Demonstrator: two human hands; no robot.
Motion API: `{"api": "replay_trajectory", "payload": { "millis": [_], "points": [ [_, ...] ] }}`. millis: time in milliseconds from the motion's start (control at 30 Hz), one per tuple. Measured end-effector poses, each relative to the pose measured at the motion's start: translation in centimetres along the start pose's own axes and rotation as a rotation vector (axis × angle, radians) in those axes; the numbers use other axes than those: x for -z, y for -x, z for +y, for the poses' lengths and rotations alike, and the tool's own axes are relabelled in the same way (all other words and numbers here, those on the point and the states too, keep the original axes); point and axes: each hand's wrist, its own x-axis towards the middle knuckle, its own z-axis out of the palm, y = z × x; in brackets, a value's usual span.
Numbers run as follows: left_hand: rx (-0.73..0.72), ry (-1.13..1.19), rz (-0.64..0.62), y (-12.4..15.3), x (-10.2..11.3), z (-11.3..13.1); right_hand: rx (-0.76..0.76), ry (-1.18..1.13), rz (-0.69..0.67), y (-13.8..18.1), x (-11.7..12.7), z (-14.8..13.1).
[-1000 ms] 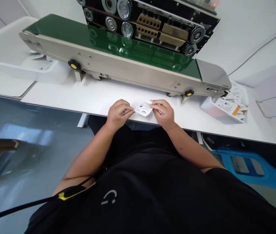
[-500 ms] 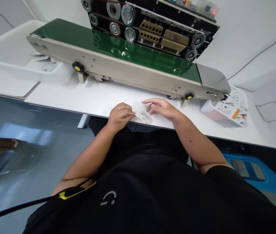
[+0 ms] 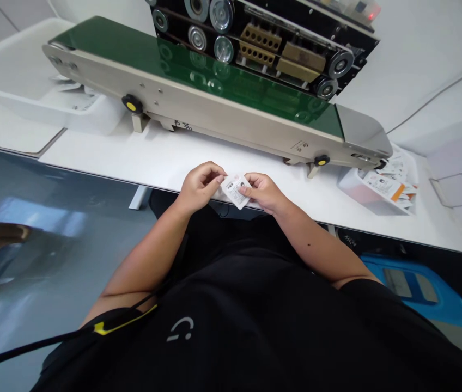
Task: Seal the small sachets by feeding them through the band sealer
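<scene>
A small white printed sachet (image 3: 236, 190) is held up just over the table's front edge, tilted, with dark print on its face. My left hand (image 3: 200, 188) pinches its left corner between thumb and fingers. My right hand (image 3: 263, 191) grips its right side, and the two hands nearly meet around it. Directly ahead, behind the hands, stands a band sealer with a green conveyor belt (image 3: 198, 81), its beige body (image 3: 231, 122) resting on the white table (image 3: 141, 158).
The sealer's black panel of wheels and rollers (image 3: 267, 43) rises behind the belt. At right, a white box (image 3: 372, 190) holds several printed sachets. A white tray (image 3: 18, 76) stands at far left. Below the table's edge are a blue stool (image 3: 414, 288) and a grey floor.
The sachet has risen from the table and turned more upright. My right hand has come back from open fingers above it and now grips it alongside my left hand.
</scene>
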Motion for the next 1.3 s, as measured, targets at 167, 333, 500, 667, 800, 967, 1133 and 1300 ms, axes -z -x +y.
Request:
{"api": "replay_trajectory", "payload": {
  "millis": [167,333,500,667,800,967,1133,1300],
  "points": [
    [0.059,0.002,-0.091,-0.1,0.0,0.3,0.115,0.039,0.191,0.2,-0.4,1.0],
    [0.110,-0.058,0.012,0.0,-0.5,-0.1,0.160,0.080,0.189,0.3,-0.2,1.6],
    [0.136,0.014,-0.030,-0.2,-0.3,0.2,0.163,0.109,0.160,0.2,0.1,1.8],
    [0.156,0.050,-0.081,-0.4,0.1,0.4,0.168,0.092,0.137,0.3,0.2,1.6],
    [0.178,0.032,-0.107,-0.4,0.2,0.4,0.189,0.053,0.142,0.4,0.1,1.4],
    [0.240,0.007,-0.174,-0.4,0.2,0.6,0.241,-0.023,0.146,0.5,0.2,1.1],
    [0.258,0.029,-0.224,-0.6,0.5,0.8,0.239,-0.023,0.100,0.5,0.6,1.2],
    [0.245,0.049,-0.244,-0.6,0.6,0.8,0.247,-0.057,0.091,0.5,0.8,1.5]
  ]
}}
